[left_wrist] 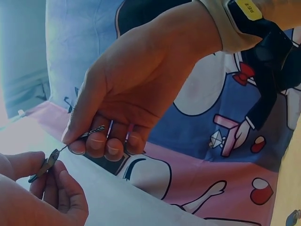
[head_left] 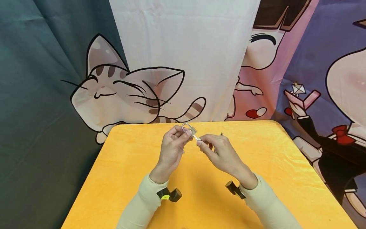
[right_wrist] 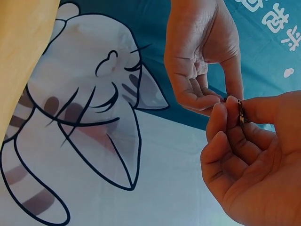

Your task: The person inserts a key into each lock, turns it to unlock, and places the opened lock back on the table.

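Note:
My left hand (head_left: 171, 149) pinches a small metal padlock (head_left: 193, 131) between thumb and fingers, above the table. The padlock's curved shackle (head_left: 183, 127) points up and left; I cannot tell whether it is latched. From the right, my right hand (head_left: 221, 152) pinches a key (head_left: 195, 137), whose blade meets the padlock's lower end. How deep the blade sits is unclear. The left wrist view shows the padlock (left_wrist: 45, 165) in the nearer hand and a toothed metal piece (left_wrist: 91, 132) beside the right fingers. Fingers partly hide a metal piece (right_wrist: 241, 113) in the right wrist view.
A yellow cloth covers the table (head_left: 128, 178) below both hands. Behind its far edge hangs a printed curtain (head_left: 186, 38) with a cartoon cat and figures. Each wrist wears a dark camera mount (head_left: 171, 194). A tiny shiny thing (head_left: 183, 152) shows beside the left hand.

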The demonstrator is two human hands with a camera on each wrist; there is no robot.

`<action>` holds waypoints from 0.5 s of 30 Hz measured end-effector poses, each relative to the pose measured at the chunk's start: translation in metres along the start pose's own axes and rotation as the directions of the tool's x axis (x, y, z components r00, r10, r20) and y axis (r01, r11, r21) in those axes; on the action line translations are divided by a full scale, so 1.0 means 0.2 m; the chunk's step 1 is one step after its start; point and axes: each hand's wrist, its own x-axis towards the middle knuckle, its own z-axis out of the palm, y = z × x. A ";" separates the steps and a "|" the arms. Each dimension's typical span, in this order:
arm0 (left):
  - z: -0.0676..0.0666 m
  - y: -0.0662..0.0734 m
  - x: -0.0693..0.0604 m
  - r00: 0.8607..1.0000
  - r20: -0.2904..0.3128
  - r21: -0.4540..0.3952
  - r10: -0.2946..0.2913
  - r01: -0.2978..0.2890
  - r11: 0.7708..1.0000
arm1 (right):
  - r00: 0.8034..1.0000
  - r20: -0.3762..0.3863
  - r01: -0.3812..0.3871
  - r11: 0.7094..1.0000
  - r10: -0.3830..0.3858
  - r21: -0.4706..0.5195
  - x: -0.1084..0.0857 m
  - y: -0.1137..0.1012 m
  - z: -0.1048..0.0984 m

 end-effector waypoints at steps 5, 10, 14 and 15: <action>0.00 -0.01 -0.01 1.000 0.005 0.052 0.015 -0.015 0.999 | 1.000 0.006 -0.002 1.000 0.002 0.023 0.00 -0.01 0.00; 0.00 -0.02 -0.01 0.999 0.031 0.089 0.011 -0.014 0.996 | 1.000 -0.003 0.015 0.999 -0.015 0.040 0.00 -0.01 0.00; 0.01 -0.03 -0.02 0.999 0.041 0.111 0.009 -0.013 0.994 | 1.000 -0.013 0.023 0.999 -0.022 0.039 -0.01 0.00 0.01; 0.01 -0.03 -0.02 0.999 0.038 0.112 0.010 -0.014 0.994 | 1.000 -0.014 0.023 0.999 -0.022 0.039 -0.01 0.00 0.01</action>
